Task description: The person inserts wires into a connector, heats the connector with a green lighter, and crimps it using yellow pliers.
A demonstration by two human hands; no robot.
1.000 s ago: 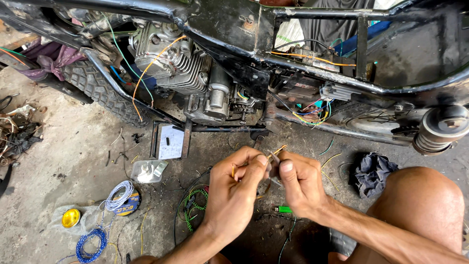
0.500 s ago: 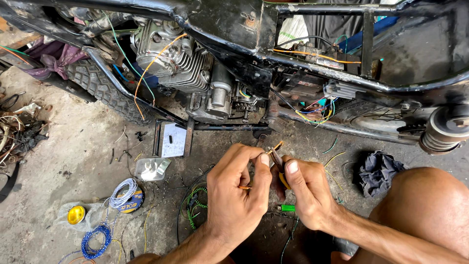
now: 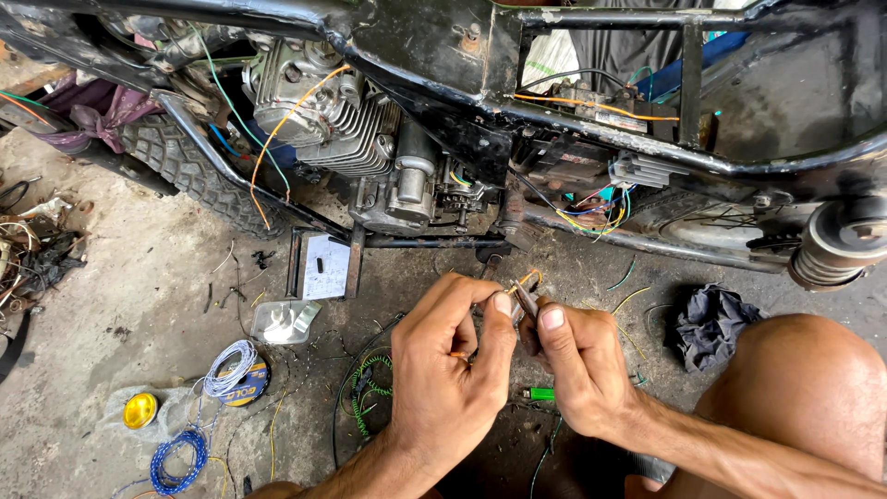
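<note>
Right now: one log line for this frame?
left hand: pinching orange wire | right hand: gripping small tool on wire | beyond: engine | floor: wire coils, green lighter

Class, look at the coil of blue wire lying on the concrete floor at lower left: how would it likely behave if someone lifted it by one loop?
The blue wire coil would probably sag and loosen, since its thin loops look untied. It seems light, being thin. It likely would not roll, lying flat on the floor.
</note>
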